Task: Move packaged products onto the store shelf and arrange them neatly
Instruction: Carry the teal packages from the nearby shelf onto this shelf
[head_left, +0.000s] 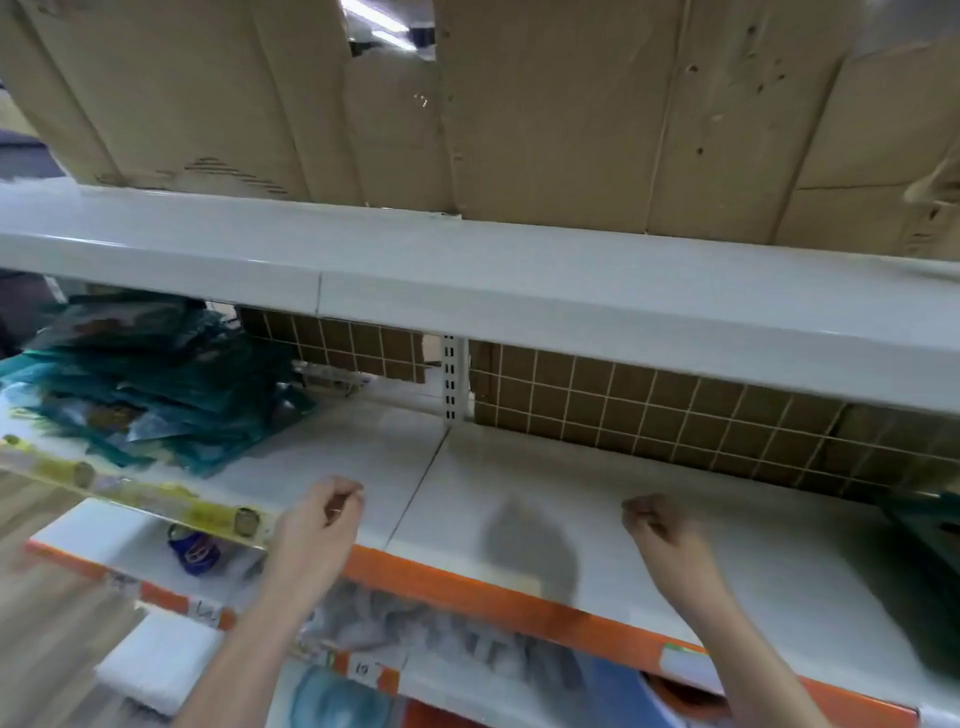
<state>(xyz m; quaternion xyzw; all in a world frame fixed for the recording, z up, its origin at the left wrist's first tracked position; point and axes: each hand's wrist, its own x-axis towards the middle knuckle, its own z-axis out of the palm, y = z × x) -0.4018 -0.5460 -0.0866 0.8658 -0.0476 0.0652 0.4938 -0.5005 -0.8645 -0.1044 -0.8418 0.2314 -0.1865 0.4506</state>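
A pile of teal packaged products (150, 384) lies on the left part of the white store shelf (727, 540). My left hand (324, 519) hovers over the shelf's front edge near the middle, fingers curled, holding nothing. My right hand (657, 525) hovers further right over the bare shelf, fingers also curled and empty. A dark green package (930, 525) pokes in at the far right edge. The frame is motion-blurred.
An upper white shelf (467, 280) overhangs, with cardboard boxes (519, 114) on it. A wire grid backed by cardboard (675, 410) closes the rear. An orange price strip (467, 587) runs along the front edge; lower shelves hold a blue packet (195, 551) and printed packages (441, 660).
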